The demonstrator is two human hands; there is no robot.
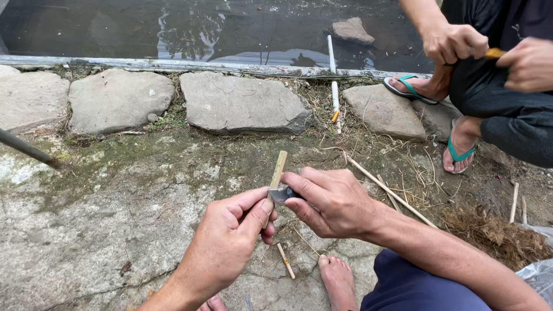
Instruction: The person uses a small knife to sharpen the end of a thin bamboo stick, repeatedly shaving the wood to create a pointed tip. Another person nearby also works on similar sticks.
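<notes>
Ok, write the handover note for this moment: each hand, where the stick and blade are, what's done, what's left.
Left hand: pinches the lower end of the short bamboo stick, upright.
Right hand: grips a small dark blade, edge against the stick's side.
Done: thin offcuts lie on the stone ground.
Left: the stick's upper part looks uncut.
Nearby: another person's hands work their own stick.

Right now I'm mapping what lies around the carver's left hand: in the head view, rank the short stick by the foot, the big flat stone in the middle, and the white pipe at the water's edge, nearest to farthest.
From the left hand:
1. Short stick, on the ground just right of it, beside the bare foot.
2. Big flat stone, ahead, mid row.
3. White pipe, far ahead and right, reaching into the water.
</notes>
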